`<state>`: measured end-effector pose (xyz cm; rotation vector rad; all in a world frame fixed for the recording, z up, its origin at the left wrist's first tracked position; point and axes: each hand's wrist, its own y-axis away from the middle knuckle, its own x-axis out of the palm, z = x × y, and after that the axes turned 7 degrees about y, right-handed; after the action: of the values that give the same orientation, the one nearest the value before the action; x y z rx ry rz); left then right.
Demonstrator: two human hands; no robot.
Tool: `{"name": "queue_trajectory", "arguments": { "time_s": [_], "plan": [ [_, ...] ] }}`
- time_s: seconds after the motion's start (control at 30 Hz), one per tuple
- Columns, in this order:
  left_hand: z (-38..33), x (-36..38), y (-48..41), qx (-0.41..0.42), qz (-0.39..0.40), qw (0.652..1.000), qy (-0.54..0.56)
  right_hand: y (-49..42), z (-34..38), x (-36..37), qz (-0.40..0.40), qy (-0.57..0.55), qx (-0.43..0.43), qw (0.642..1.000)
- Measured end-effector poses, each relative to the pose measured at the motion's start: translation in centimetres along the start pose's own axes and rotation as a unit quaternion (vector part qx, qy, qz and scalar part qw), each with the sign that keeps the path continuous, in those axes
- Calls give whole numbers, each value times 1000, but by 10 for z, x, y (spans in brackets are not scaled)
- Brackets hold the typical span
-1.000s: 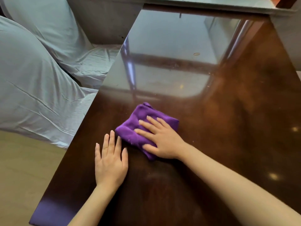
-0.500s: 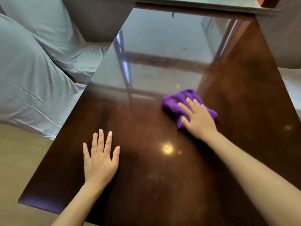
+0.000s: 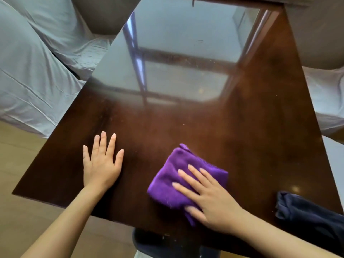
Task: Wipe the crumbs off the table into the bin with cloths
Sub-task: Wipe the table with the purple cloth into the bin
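Right hand (image 3: 212, 200) lies flat, fingers spread, pressing the folded purple cloth (image 3: 178, 179) onto the dark table (image 3: 251, 127) near its front edge, left hand (image 3: 101, 164) open-palmed beside it, gripping nothing, dark bin (image 3: 163, 243) peeking out just below, contents unclear.

The dark blue cloth (image 3: 307, 216) runs off the frame's lower right; the bin (image 3: 167, 244) (dark, crumb-flecked) hides mostly under the table (image 3: 186, 131).
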<state>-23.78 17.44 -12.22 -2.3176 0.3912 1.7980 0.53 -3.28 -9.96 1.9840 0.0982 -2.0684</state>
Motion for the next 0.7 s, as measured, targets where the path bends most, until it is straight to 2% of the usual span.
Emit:
{"name": "queue_trajectory", "arguments": {
  "time_s": [0.1,0.17,0.23,0.3,0.37,0.4,0.53,0.7],
  "plan": [
    [0,0,0,-3,4,1000,1,24,-8,-6,18,41,-49,998],
    [0,-1,-1,-2,4,1000,-2,11,-34,-15,21,55,-50,997],
    [1,-1,-1,0,4,1000,-6,-17,-79,-18,8,67,21,998],
    [1,0,-1,0,4,1000,-9,-42,-131,-23,17,60,149,987],
    [1,0,-1,0,5,1000,-11,-52,-165,-25,-5,-6,250,968],
    [1,0,-1,1,5,1000,-11,-55,-171,-24,-23,-34,274,961],
    [1,0,0,5,5,1000,-7,-51,-124,-16,-55,-65,302,950],
    [0,-1,1,10,7,1000,-9,25,1,2,-46,-74,189,978]
  ]
}}
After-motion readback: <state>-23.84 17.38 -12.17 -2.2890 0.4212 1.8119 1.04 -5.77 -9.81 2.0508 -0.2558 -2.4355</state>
